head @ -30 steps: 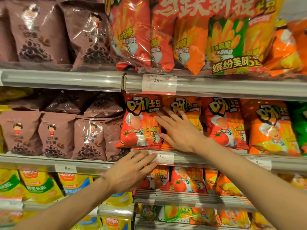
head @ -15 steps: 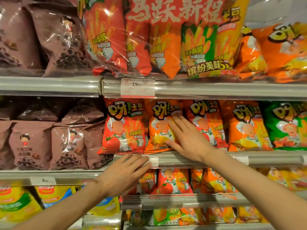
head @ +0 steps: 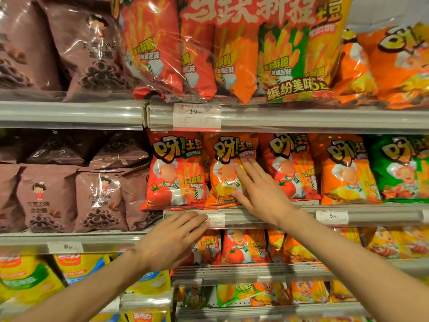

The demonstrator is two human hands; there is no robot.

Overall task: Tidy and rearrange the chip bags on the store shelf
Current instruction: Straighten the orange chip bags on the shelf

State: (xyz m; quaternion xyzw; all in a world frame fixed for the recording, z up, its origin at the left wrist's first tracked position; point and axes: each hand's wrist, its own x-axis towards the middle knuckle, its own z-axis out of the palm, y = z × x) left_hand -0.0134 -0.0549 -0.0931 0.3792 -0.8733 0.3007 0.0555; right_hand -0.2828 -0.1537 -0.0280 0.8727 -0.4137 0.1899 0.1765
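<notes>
Pressing orange bag (head: 226, 168) upright, centre frame: right hand (head: 260, 191) flat, grip released. Left hand (head: 173, 240) open, empty; steady red bag (head: 175, 170).

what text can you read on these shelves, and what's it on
"呀!土豆": red bag, orange bag under the right hand, and their neighbours.
"香浓酥脆 吮指回味": red bag, also the multipack.
"缤纷美味": multipack, low right.
"19.90": top price tag.
"5.90": right price tag.
"巧克力味 甜甜圈": brown bags.
Tag by the left hand: partly covered, only "90" legible.
Yellow bags' print: blurred.
</notes>
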